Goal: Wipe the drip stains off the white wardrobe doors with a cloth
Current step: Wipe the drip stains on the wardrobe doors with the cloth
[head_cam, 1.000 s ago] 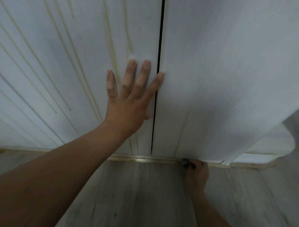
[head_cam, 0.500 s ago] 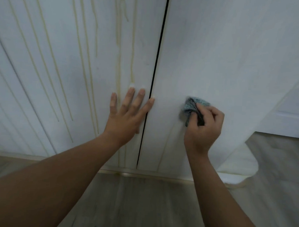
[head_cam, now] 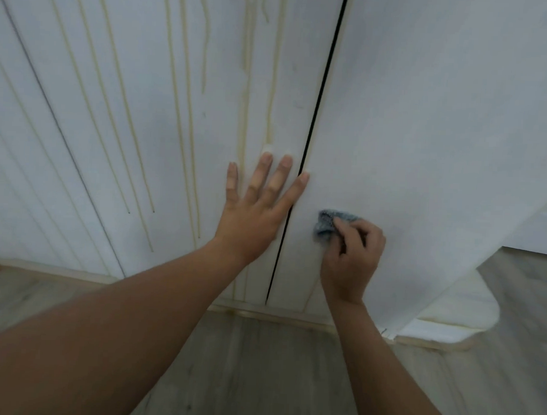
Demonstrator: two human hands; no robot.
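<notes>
**We rub the right door, and the left door waits**

Our right fingers (head_cam: 343, 230) are curled and pinch a small blue-grey cloth (head_cam: 328, 222). The cloth is bunched up and pressed on the right wardrobe door (head_cam: 442, 120), low down, just beside the dark gap (head_cam: 313, 130) between the doors. Our right hand (head_cam: 351, 257) sits right behind it.

Our left fingers (head_cam: 262, 175) are straight and spread a little. The left hand (head_cam: 253, 219) lies flat on the left wardrobe door (head_cam: 137, 132), and one fingertip reaches over the gap.

A second ago the cloth was way down at the bottom edge of the right door, near the wooden floor (head_cam: 258, 379). Then it went up the door. Now it is a bit closer to the gap. The left hand has stayed flat in its spot the whole time. So we think we are rubbing up and along the low part of the right door.

The right door looks almost all white now. We can only see a faint line (head_cam: 312, 290) under the cloth, near the bottom. The left door has lots of long yellow drip stains (head_cam: 246, 80) running down it. We think most of the job is left, and the cloth must go to that door next.
</notes>
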